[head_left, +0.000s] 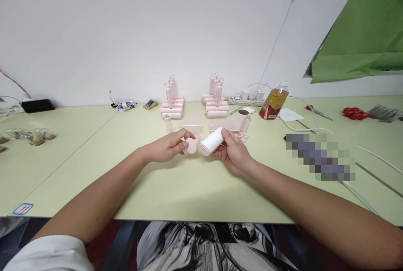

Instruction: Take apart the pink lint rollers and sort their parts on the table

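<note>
Near the middle of the pale green table (176,191), my right hand (234,151) holds a white cylinder (212,141) with a pink end, tilted toward the lower left. Just left of it, my left hand (168,145) pinches a small light pink round piece (191,146). The two pieces are close, with a narrow gap between them. Behind my hands lie a clear pink case (190,126) and an open pink tray (234,133), partly hidden by the right hand. A clear tube (168,124) stands behind the left hand.
Two stacks of pink cylinders (171,114) (217,113) with upright clear tubes stand by the wall. Right of them are a power strip (245,101), a cup (243,112), a drink bottle (273,103), cables and scissors (317,112). A phone (37,105) lies far left.
</note>
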{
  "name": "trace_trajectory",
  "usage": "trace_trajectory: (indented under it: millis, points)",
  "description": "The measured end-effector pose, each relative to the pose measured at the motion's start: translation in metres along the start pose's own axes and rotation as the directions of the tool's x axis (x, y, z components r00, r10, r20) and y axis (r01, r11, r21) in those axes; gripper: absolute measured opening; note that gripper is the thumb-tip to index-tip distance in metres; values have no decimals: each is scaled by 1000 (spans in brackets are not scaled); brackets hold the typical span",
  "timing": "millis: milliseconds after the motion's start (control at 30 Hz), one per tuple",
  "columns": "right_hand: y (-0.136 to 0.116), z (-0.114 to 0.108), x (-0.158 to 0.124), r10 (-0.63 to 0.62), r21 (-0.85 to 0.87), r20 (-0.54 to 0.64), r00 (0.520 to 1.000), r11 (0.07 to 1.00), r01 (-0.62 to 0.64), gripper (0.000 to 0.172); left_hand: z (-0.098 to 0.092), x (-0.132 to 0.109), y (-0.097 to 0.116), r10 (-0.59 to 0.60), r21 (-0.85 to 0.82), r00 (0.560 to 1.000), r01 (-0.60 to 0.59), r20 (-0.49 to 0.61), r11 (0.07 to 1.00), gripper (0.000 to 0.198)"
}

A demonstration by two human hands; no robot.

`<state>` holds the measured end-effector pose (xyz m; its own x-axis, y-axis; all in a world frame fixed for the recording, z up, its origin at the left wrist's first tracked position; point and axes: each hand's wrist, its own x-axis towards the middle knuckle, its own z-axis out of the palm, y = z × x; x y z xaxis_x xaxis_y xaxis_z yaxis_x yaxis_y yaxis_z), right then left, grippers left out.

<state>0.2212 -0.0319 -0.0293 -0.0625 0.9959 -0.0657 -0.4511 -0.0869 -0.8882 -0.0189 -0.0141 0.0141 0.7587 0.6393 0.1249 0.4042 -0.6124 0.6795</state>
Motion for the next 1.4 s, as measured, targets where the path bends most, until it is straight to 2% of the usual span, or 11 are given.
trace_trajectory:
  millis: [200, 367, 467, 567, 633, 767, 833, 933, 1100, 1267, 1400]
  points:
    - [-4, 0, -1, -41, 43, -49, 998, 998, 43, 28, 22, 6, 0, 2, -239, 998, -16, -58, 971, 26]
    - [-6, 2, -1, -26, 46, -80, 996, 999, 29, 23, 32, 8, 3, -44, -289, 996, 21, -75, 957, 21]
    - [-6, 2, -1, -27, 58, -61, 998, 998, 31, 22, 32, 8, 5, -8, -182, 992, -16, -129, 983, 20]
    - [-5, 1, -1, -30, 60, -49, 998, 998, 32, 21, 28, 8, 4, 110, 68, 976, -99, -189, 993, 21]
    - [-5, 1, -1, -34, 52, -39, 999, 998, 36, 21, 26, 9, 2, 211, 263, 961, -160, -179, 952, 20]
    - [-5, 2, -2, -71, 28, -16, 997, 997, 71, 26, 22, 11, -3, 377, 528, 925, -295, -51, 796, 17]
    - [-5, 2, -3, -91, 8, -13, 996, 996, 91, 30, 22, 12, -3, 417, 580, 909, -331, -15, 744, 17]
    - [-4, 3, -4, -109, -18, -23, 994, 994, 109, 33, 23, 12, 0, 436, 601, 900, -349, 1, 719, 19]
    - [-3, 3, -5, -149, -72, -6, 989, 986, 148, 37, 23, 11, 4, 411, 640, 909, -277, -66, 716, 21]
    - [0, 2, -6, -160, -110, 25, 987, 981, 162, 41, 23, 11, 6, 411, 686, 910, -270, -47, 676, 23]
    - [-1, 0, -5, -161, -153, 54, 986, 974, 167, 44, 26, 11, 5, 391, 689, 918, -240, -69, 684, 24]
